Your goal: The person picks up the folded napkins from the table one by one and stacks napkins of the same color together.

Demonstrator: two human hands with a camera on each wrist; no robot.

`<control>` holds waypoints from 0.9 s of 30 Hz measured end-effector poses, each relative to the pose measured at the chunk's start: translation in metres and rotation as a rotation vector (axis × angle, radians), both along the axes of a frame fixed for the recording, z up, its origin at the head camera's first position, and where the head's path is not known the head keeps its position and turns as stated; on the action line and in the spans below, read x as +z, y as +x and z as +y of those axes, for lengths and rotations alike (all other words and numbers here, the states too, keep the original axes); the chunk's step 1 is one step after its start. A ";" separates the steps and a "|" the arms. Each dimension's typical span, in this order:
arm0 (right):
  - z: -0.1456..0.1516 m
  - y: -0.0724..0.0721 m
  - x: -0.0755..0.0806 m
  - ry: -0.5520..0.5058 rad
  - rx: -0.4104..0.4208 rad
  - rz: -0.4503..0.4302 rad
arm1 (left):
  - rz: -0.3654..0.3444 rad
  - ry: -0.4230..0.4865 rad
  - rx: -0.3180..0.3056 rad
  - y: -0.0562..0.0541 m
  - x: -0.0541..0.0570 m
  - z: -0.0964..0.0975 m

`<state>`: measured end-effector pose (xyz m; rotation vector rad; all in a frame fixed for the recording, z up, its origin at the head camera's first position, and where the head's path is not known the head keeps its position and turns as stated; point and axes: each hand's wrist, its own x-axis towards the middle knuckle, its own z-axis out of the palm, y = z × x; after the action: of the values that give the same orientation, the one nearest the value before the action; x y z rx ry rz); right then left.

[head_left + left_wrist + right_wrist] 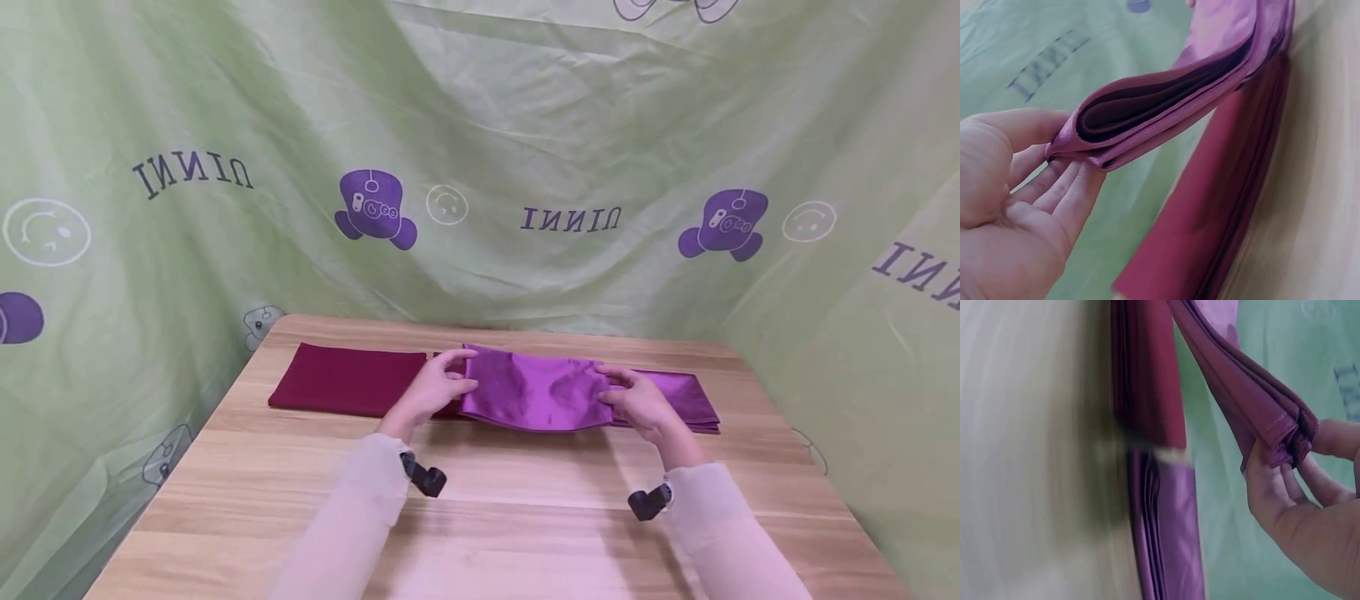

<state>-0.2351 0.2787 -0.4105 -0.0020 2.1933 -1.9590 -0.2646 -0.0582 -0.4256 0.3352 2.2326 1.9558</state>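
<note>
A shiny purple satin cloth, folded into a flat rectangle (pixel 536 392), was stretched between the two hands, its middle sagging slightly. The left hand (pixel 431 387) pinched one short end between thumb and fingers, and the right hand (pixel 641 404) pinched the other. The cloth was held up off the pale wood-grain table (pixel 487 533), above a dark red folded fabric stack (pixel 1154 375) mostly hidden from the head camera. A matte dark red folded rectangle of fabric (pixel 352 379) lay beyond the left hand, and a glossy purple folded fabric stack (pixel 678 396) lay on the right, partly behind the right hand. The head view gave only the smooth face of the lifted cloth; the left wrist view looked into its end, where layers looped inside one another. The right wrist view showed the opposite end's bunched layers, and the red and purple stacks below, lying end to end.
</note>
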 end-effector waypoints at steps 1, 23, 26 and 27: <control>0.007 -0.001 0.000 -0.008 0.002 -0.002 | 0.000 0.007 -0.001 -0.003 -0.001 0.008; 0.124 -0.001 -0.016 -0.288 0.030 -0.028 | -0.058 0.073 -0.025 -0.020 -0.030 0.133; 0.138 0.001 -0.019 -0.326 0.032 -0.026 | -0.068 0.069 -0.055 -0.021 -0.032 0.144; 0.141 0.002 -0.019 -0.331 0.028 -0.029 | -0.071 0.065 -0.062 -0.021 -0.033 0.147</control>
<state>-0.2332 0.4201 -0.4298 -0.0527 1.8163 -2.2644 -0.2858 0.0888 -0.4583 0.3341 2.0938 1.9793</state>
